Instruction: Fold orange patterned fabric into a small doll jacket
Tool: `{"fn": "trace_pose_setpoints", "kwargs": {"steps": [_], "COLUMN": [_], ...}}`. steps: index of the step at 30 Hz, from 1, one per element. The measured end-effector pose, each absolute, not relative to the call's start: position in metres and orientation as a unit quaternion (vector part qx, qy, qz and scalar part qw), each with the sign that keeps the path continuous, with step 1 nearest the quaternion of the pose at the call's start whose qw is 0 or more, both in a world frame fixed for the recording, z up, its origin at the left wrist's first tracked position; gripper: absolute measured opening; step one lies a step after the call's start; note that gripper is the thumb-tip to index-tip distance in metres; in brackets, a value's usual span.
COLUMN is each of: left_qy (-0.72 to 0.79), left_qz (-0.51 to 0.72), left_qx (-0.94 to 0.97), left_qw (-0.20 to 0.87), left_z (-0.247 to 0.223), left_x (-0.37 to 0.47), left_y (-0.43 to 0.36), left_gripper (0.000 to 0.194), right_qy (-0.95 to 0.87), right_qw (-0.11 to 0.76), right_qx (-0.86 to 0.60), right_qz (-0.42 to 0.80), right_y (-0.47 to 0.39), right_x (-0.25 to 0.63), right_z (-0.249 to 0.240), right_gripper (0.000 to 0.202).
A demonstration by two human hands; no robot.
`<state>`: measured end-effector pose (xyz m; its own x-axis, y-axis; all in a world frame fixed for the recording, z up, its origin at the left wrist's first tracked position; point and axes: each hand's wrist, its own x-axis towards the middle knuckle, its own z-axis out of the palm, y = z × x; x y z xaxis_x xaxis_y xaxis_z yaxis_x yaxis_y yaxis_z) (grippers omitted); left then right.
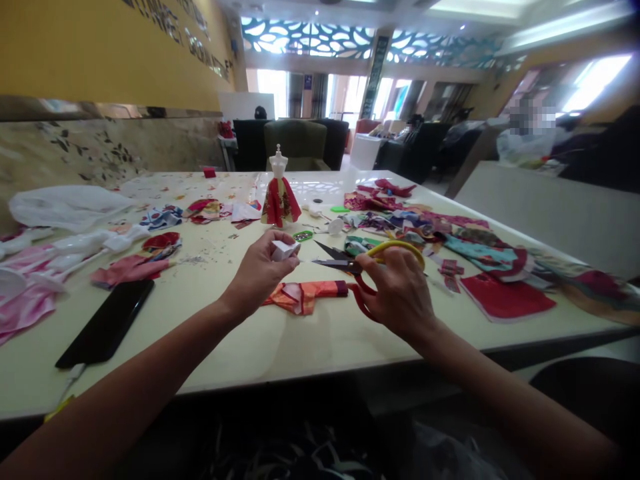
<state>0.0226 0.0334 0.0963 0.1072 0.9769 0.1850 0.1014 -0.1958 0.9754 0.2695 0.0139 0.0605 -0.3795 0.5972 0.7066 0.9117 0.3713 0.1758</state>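
My left hand (263,270) is closed on a small white block-like piece (285,250), held above the table. Facing it, my right hand (400,287) grips scissors (337,259) with one yellow and one red handle loop; their dark blades are parted and point left towards the white piece. An orange patterned cloth piece (313,293) lies flat on the table below, between my hands. Behind them stands a small white dress form (278,163) wearing a red and cream skirt (280,202). A green tray (303,236) with tiny items sits just past my left hand.
A black phone (107,323) with a cable lies at left on the table (225,370). Pink cloth (30,300) and a clear plastic bag (65,205) are farther left. Fabric scraps (425,223) and a red cloth square (507,297) lie at right. People sit in the background.
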Motion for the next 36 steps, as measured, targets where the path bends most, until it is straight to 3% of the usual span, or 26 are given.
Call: {"fn": "trace_pose_setpoints", "kwargs": {"steps": [6, 11, 17, 25, 27, 29, 32, 36], "left_qy": [0.525, 0.517, 0.499, 0.457, 0.449, 0.442, 0.435, 0.421], "left_qz": [0.467, 0.404, 0.344, 0.321, 0.329, 0.34, 0.359, 0.377], "left_qx": [0.661, 0.681, 0.73, 0.763, 0.761, 0.755, 0.742, 0.743], "left_qw": [0.264, 0.325, 0.316, 0.325, 0.334, 0.344, 0.361, 0.358], "left_z": [0.094, 0.083, 0.08, 0.079, 0.08, 0.083, 0.085, 0.082], "left_x": [0.006, -0.017, -0.024, -0.029, -0.026, -0.021, -0.011, -0.002], "left_y": [0.041, 0.054, 0.07, 0.085, 0.084, 0.08, 0.073, 0.064], "left_gripper": [0.021, 0.028, 0.03, 0.031, 0.031, 0.03, 0.028, 0.026], "right_qy": [-0.78, -0.75, -0.744, -0.754, -0.759, -0.775, -0.774, -0.62], "right_qw": [0.215, 0.075, 0.034, -0.061, -0.007, 0.137, 0.314, 0.42], "right_qx": [-0.564, -0.655, -0.666, -0.653, -0.647, -0.615, -0.511, -0.435], "right_qz": [-0.164, -0.043, 0.035, -0.038, -0.07, -0.045, 0.203, 0.5], "right_y": [0.018, 0.031, 0.042, 0.036, 0.033, 0.032, 0.037, 0.054], "right_x": [0.298, 0.334, 0.344, 0.334, 0.321, 0.302, 0.265, 0.223], "right_z": [0.046, 0.028, 0.021, 0.035, 0.043, 0.052, 0.058, 0.051], "right_gripper": [0.037, 0.039, 0.044, 0.041, 0.034, 0.026, 0.023, 0.027]}}
